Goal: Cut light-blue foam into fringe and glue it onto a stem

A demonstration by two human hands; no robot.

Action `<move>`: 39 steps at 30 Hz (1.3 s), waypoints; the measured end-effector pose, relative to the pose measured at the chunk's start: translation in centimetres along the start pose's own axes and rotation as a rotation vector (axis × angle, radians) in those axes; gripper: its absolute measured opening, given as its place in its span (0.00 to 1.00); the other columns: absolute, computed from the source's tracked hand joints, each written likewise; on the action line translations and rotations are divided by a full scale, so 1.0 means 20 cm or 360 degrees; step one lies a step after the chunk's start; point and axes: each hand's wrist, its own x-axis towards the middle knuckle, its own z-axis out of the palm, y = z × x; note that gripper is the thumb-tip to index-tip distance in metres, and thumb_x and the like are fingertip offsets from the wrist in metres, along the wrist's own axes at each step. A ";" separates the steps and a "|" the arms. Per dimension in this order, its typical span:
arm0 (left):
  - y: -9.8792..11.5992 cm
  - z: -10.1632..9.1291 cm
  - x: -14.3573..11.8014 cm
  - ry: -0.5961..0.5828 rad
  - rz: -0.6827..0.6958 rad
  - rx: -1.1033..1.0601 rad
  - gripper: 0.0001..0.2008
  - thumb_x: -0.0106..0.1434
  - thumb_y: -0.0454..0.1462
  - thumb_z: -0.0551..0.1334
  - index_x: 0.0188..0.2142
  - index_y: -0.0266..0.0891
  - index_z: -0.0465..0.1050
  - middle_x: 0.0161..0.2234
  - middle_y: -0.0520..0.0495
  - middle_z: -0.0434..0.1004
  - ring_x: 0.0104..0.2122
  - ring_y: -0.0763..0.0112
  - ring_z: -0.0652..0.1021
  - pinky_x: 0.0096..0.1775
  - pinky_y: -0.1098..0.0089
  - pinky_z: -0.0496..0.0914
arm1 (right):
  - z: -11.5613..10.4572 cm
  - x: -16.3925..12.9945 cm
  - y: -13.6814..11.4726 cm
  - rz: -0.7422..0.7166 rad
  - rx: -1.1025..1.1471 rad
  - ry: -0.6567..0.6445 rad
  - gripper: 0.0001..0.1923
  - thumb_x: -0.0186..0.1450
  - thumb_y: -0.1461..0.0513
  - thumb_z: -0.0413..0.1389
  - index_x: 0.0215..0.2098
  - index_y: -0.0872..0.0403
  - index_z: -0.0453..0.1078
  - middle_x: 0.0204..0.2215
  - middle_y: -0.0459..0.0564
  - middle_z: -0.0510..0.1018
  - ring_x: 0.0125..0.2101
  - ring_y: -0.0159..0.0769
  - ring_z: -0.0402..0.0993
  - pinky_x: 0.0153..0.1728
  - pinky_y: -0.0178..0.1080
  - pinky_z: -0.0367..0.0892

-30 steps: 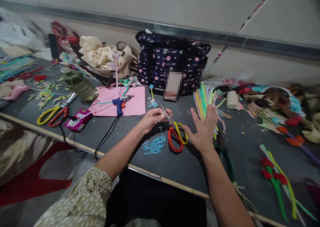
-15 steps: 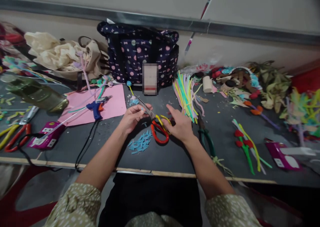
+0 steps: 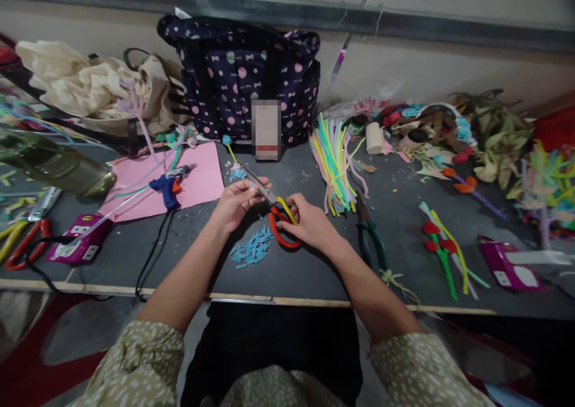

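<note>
Scissors (image 3: 281,239) with one red and one yellow handle lie across the dark table in front of me. My left hand (image 3: 233,203) pinches their metal blades near the pivot. My right hand (image 3: 309,224) grips the handles, fingers curled round the yellow loop. Just below my left hand sits a small heap of blue paper snippets (image 3: 252,250). A bundle of pastel pipe cleaners (image 3: 335,164) lies to the right of my right hand.
Green-handled pliers (image 3: 372,242) lie right of my right wrist. A blue glue gun (image 3: 168,185) rests on pink paper (image 3: 197,182). A spotted dark bag (image 3: 242,75) stands at the back. Red-and-green craft flowers (image 3: 442,251), a purple packet (image 3: 74,245) and a second pair of scissors (image 3: 20,242) lie about.
My right hand moved from open beside the pipe cleaners onto the scissor handles and closed on them. The view shifted right and down; my left hand kept hold of the blades.
</note>
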 end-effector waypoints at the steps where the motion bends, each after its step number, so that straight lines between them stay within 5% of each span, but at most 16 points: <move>1: 0.00 0.00 0.00 0.0006 -0.0005 -0.0004 0.09 0.52 0.36 0.72 0.29 0.34 0.75 0.50 0.40 0.78 0.50 0.57 0.78 0.42 0.70 0.74 | 0.01 0.00 0.00 0.0030 -0.0007 0.0010 0.23 0.60 0.52 0.61 0.49 0.52 0.62 0.33 0.46 0.75 0.30 0.36 0.73 0.31 0.36 0.63; 9: -0.01 0.01 0.00 0.0010 -0.0017 -0.0071 0.10 0.53 0.36 0.72 0.30 0.35 0.74 0.53 0.40 0.75 0.50 0.61 0.78 0.43 0.70 0.74 | 0.06 0.01 0.04 0.0070 0.0140 0.0156 0.12 0.59 0.52 0.59 0.34 0.52 0.68 0.23 0.42 0.71 0.22 0.30 0.63 0.27 0.34 0.58; 17: 0.01 -0.06 0.04 0.0554 0.0063 -0.0142 0.12 0.47 0.34 0.74 0.30 0.36 0.74 0.31 0.50 0.79 0.28 0.78 0.77 0.33 0.76 0.73 | 0.09 0.03 0.07 0.0259 0.0776 0.0205 0.19 0.55 0.48 0.62 0.35 0.52 0.68 0.28 0.45 0.77 0.26 0.33 0.71 0.28 0.35 0.64; 26: 0.02 -0.05 0.03 0.0669 0.0188 -0.0152 0.14 0.45 0.34 0.74 0.30 0.37 0.73 0.25 0.54 0.76 0.23 0.79 0.75 0.28 0.76 0.71 | 0.07 -0.01 0.00 0.0079 -0.0090 0.0186 0.24 0.58 0.47 0.59 0.47 0.51 0.67 0.38 0.50 0.79 0.34 0.41 0.77 0.30 0.37 0.63; 39: 0.02 -0.07 0.03 0.0620 0.0209 -0.0182 0.15 0.44 0.35 0.75 0.30 0.37 0.73 0.23 0.55 0.74 0.23 0.79 0.75 0.30 0.75 0.69 | 0.12 0.00 0.09 -0.0207 -0.0338 0.0451 0.19 0.62 0.46 0.55 0.36 0.52 0.74 0.25 0.48 0.76 0.27 0.37 0.72 0.30 0.37 0.61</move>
